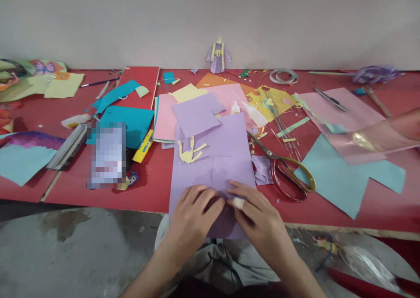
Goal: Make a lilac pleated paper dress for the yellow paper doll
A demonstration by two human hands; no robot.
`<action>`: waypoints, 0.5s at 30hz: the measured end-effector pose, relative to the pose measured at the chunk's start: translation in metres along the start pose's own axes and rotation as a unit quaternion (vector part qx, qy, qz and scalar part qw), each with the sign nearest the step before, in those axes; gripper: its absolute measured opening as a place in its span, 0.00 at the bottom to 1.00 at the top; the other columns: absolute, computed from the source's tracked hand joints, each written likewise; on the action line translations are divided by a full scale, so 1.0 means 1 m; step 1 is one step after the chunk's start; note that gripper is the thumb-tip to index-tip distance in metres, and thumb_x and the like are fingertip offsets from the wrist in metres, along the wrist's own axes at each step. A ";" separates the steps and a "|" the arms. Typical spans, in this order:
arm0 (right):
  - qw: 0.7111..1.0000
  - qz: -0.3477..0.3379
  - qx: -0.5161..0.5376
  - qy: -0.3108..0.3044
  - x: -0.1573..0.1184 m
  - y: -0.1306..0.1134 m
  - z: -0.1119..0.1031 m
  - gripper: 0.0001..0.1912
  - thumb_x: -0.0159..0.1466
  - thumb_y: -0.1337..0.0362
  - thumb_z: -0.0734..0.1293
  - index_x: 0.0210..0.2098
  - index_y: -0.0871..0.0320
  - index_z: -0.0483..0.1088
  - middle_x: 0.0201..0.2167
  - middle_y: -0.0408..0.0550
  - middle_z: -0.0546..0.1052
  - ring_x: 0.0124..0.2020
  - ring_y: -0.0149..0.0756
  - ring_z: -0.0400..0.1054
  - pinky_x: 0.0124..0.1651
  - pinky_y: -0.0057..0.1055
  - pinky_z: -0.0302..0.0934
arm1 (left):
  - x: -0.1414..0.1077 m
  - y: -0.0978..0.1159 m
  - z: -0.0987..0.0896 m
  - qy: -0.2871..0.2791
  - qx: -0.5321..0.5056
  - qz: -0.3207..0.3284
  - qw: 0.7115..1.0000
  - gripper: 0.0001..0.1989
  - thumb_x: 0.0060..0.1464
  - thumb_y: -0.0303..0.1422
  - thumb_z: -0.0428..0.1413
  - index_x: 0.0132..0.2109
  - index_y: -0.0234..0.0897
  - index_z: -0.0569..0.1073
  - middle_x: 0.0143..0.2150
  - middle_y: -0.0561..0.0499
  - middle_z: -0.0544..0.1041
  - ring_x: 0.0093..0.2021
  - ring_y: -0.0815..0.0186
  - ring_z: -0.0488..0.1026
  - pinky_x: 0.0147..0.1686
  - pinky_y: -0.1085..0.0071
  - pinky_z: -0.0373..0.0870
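Observation:
A large sheet of purple paper [197, 173] lies in front of me, its near end jutting past the table's front edge. Over that end, my left hand [197, 210] has its fingers curled, with thumb and forefinger pressed on purple paper. My right hand [257, 210], a white wrap round one finger, meets it there with its fingertips bent onto the same paper. Whether they grip a separate purple piece is hidden by the fingers. Just beyond, a cut yellow paper shape [187, 156] with thin strips rests on the sheet. Scissors [278, 162] with brown handles lie to the right.
A paper doll figure [218, 57] stands against the wall. Left are a phone [108, 156], a yellow box [143, 147] and blue paper [131, 120]. Glue bottles [254, 113], wires and pale blue paper [341, 180] lie right. Another person's arm [390, 131] reaches in, blurred.

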State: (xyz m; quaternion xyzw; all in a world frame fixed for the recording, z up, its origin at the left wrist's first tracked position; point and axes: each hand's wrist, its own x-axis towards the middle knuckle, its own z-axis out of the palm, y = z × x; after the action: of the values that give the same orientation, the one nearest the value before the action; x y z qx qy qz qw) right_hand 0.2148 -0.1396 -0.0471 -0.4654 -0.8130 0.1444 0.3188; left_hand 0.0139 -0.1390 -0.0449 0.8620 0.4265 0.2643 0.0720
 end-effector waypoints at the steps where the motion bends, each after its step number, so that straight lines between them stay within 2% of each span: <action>1: 1.000 -0.021 -0.018 0.002 -0.003 0.001 0.000 0.13 0.68 0.75 0.62 0.44 0.56 0.75 0.50 0.52 0.81 0.57 0.43 0.73 0.55 0.42 0.71 | -0.001 -0.001 0.000 0.003 0.007 0.010 1.000 0.10 0.68 0.26 0.49 0.49 0.34 0.75 0.48 0.45 0.77 0.48 0.57 0.68 0.48 0.60 0.67; 4: 0.996 -0.069 -0.062 -0.007 -0.013 0.004 -0.001 0.18 0.67 0.77 0.60 0.50 0.57 0.75 0.54 0.53 0.79 0.62 0.44 0.70 0.58 0.45 0.69 | -0.004 -0.007 -0.003 0.004 0.016 0.039 0.999 0.11 0.68 0.26 0.49 0.49 0.33 0.76 0.49 0.45 0.78 0.49 0.57 0.69 0.47 0.61 0.67; 7: 0.992 -0.089 -0.093 -0.018 -0.020 0.007 -0.005 0.21 0.66 0.77 0.60 0.53 0.58 0.75 0.57 0.53 0.78 0.65 0.46 0.65 0.62 0.48 0.67 | -0.005 -0.015 -0.009 -0.006 0.023 0.059 0.998 0.14 0.68 0.25 0.48 0.53 0.32 0.76 0.51 0.45 0.79 0.49 0.57 0.70 0.48 0.60 0.69; 11: 0.989 -0.098 -0.110 -0.027 -0.024 0.009 -0.006 0.21 0.66 0.77 0.60 0.55 0.60 0.74 0.58 0.52 0.77 0.66 0.46 0.64 0.64 0.48 0.65 | -0.006 -0.019 -0.017 -0.019 0.040 0.059 0.997 0.15 0.67 0.25 0.49 0.55 0.32 0.76 0.54 0.46 0.79 0.51 0.56 0.71 0.49 0.59 0.70; 15: 0.988 -0.099 -0.117 -0.025 -0.028 0.010 -0.002 0.23 0.66 0.77 0.60 0.58 0.62 0.72 0.59 0.53 0.77 0.67 0.47 0.63 0.64 0.50 0.64 | -0.005 -0.013 -0.018 -0.027 0.036 0.034 0.998 0.15 0.65 0.26 0.50 0.55 0.31 0.76 0.55 0.45 0.79 0.53 0.55 0.71 0.52 0.57 0.70</action>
State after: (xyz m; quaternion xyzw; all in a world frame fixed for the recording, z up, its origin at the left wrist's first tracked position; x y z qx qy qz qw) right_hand 0.2334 -0.1579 -0.0616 -0.4128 -0.8741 0.0279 0.2545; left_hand -0.0074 -0.1365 -0.0359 0.8850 0.4037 0.2278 0.0434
